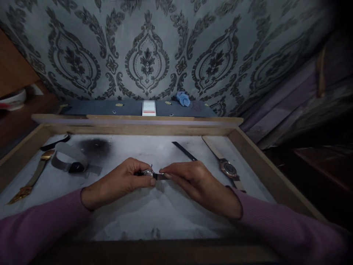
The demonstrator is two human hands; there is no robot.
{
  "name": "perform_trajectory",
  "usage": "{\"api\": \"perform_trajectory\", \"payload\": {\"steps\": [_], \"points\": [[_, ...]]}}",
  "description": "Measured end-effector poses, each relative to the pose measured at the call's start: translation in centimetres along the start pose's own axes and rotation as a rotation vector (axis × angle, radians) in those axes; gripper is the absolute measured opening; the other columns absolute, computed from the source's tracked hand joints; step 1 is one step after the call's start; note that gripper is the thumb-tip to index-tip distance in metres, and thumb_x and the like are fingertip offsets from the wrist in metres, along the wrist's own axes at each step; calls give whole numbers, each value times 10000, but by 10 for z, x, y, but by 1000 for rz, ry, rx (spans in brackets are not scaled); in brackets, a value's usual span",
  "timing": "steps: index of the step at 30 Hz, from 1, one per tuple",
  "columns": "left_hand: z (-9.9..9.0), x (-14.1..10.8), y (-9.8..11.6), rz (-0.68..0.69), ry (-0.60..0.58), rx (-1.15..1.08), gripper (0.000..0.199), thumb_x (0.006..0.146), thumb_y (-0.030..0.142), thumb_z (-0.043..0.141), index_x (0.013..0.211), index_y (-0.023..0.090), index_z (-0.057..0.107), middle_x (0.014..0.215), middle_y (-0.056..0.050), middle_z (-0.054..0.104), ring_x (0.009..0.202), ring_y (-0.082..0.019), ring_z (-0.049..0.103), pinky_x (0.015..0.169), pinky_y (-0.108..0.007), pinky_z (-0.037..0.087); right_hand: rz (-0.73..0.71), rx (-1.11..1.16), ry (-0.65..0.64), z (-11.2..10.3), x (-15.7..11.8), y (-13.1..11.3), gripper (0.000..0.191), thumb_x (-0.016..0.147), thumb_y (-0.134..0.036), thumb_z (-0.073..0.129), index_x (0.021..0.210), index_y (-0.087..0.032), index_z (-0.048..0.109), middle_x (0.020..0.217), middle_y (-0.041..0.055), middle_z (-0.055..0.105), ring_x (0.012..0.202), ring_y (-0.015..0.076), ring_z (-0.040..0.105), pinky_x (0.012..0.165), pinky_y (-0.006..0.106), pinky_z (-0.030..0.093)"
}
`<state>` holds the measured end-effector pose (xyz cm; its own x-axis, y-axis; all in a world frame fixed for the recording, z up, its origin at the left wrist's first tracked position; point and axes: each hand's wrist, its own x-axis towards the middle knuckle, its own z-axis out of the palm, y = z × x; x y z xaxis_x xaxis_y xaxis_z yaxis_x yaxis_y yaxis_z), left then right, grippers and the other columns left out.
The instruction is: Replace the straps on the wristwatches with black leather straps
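Note:
Between my two hands is a small wristwatch with a round silvery case [148,172], lifted a little over the white surface. My left hand [118,180] is closed round the case, thumb in front and fingers behind. On its right side a dark, shiny flat strap [160,176] runs to the fingertips of my right hand [197,180], which pinch it. The strap's far end is hidden under those fingers. Just behind my right hand lies a loose black strap [183,150]. Right of it rests a watch with a round dark dial [228,168] and a pale strap.
A wooden-rimmed tray [143,129] surrounds the white surface. At its left lie a grey-banded watch [77,167], a gold-ended strap [33,176] and a black strap piece [56,141]. A blue cloth [183,99] sits on the dark ledge [102,107] behind; a bowl [13,100] stands far left.

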<state>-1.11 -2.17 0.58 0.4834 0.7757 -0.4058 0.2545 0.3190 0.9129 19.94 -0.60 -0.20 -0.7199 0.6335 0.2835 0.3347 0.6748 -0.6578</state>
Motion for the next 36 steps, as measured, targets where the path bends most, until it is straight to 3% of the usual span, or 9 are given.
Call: {"api": "perform_trajectory", "payload": {"steps": [13,24,36], "points": [[2,-4,-2,195,-24,66,186,853,259,565,713,137,578,599,71,357,548,-72,289,515,-201,252,-169,-98,45,0,-6,5,244,959,-126,386,933,-100,628,802,93,675,692,134,640,615,232,486],[0,-2,-3,182,-83,186,214,862,310,556,760,125,591,620,55,388,577,-86,353,533,-203,290,-54,-274,-194,-2,-1,-2,207,953,-131,331,832,-150,497,745,32,549,558,99,465,511,218,331],[3,-1,-7,298,-51,336,217,898,288,498,744,145,555,634,58,414,576,-82,372,546,-190,320,48,-193,-268,-6,-1,-5,181,899,-119,356,733,-189,379,582,-55,387,468,72,267,468,229,205]]}}
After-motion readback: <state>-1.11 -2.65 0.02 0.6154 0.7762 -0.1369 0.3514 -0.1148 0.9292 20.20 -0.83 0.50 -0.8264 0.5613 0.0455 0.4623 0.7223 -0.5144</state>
